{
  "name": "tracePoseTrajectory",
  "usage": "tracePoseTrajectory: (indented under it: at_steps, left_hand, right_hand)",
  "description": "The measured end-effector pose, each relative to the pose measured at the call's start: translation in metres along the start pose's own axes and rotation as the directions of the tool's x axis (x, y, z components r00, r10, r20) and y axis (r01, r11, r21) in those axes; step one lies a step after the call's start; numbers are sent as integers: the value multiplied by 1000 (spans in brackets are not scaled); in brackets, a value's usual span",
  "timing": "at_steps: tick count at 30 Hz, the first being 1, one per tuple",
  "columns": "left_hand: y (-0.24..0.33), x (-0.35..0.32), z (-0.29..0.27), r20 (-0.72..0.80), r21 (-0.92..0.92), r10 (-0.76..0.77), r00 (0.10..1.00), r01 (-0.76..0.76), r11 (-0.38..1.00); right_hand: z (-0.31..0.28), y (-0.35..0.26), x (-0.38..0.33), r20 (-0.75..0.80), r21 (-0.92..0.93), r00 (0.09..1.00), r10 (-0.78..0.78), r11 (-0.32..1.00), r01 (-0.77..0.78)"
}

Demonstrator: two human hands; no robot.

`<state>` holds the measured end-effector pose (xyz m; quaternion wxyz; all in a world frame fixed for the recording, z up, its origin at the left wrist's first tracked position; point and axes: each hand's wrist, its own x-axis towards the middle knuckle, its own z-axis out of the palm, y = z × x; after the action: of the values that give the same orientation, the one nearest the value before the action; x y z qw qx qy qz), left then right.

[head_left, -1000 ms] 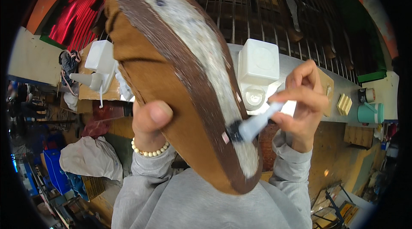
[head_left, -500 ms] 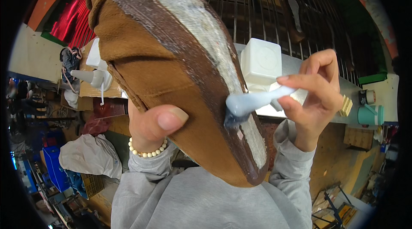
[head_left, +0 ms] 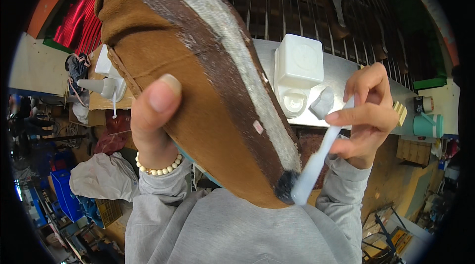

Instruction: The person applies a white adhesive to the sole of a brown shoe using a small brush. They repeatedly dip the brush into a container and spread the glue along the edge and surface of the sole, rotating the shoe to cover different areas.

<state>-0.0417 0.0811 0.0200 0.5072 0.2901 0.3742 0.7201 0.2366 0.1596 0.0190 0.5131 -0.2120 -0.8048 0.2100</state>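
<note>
The shoe (head_left: 198, 105) is in the left hand (head_left: 156, 115); at its near end, the brush (head_left: 315, 167) in the right hand (head_left: 368, 120). Behind, a container (head_left: 301, 61) stands on the desk (head_left: 341, 73), the rack (head_left: 282, 11) beyond; far right, a jug (head_left: 425, 129); left, a cloth (head_left: 104, 177), seemingly on the floor (head_left: 396, 185).

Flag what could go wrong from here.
1. The brush has its dark bristles at the near tip of the brown shoe, close to the upper; a slip might smear it.
2. The right hand holds the brush far from its bristles, so the tip could wander.
3. The bristles appear near the grey sweatshirt in this view; contact might mark it, though the actual gap is unclear.
</note>
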Motion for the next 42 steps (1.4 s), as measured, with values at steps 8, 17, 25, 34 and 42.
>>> tracePoseTrajectory:
  at_steps: [8, 17, 25, 34, 42]
  left_hand:
    - [2, 3, 7, 97, -161, -10, 995, 26, 987]
    - [10, 4, 17, 97, -141, -171, 980, 184, 973]
    - [3, 15, 9, 134, -266, -348, 928, 372, 890]
    - [-17, 12, -1, 142, -324, -582, 801, 593, 737]
    - [-31, 0, 0, 213, -397, -679, 702, 698, 597]
  right_hand:
    - [4, -1, 4, -13, -12, 997, 75, 997, -75]
    - [4, 2, 22, 54, 56, 998, -17, 998, 14]
    - [12, 10, 29, 52, 193, 997, -56, 980, 45]
    - [35, 18, 52, 96, 333, 991, -89, 941, 53]
    - [63, 33, 68, 126, 490, 982, -139, 869, 60]
